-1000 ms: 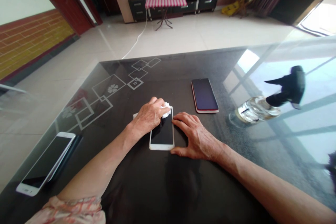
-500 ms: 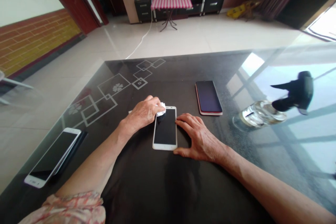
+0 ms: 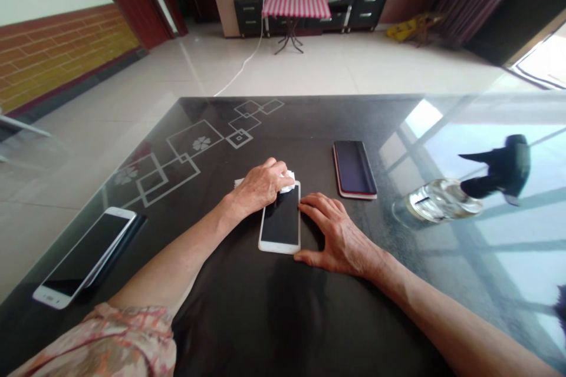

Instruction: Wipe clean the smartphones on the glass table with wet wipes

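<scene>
A white-framed phone (image 3: 281, 218) lies face up on the dark table. My left hand (image 3: 264, 184) is closed on a white tissue (image 3: 287, 181), which rests on the phone's top end and hides part of it. Another bit of white shows behind the wrist. Along the phone's right edge, my right hand (image 3: 332, 232) lies with fingers spread, its thumb at the bottom right corner and fingertips on the side.
On the glossy table (image 3: 230, 312), a dark-screened phone (image 3: 355, 169) lies to the right, beyond it a clear bottle (image 3: 440, 200) with a black spray head. At the left, a white phone (image 3: 86, 256) rests on a dark object (image 3: 124, 241).
My left hand has moved right with the tissue, across the top end of the phone. My right hand keeps its place beside the phone. The whole view has shifted slightly.
</scene>
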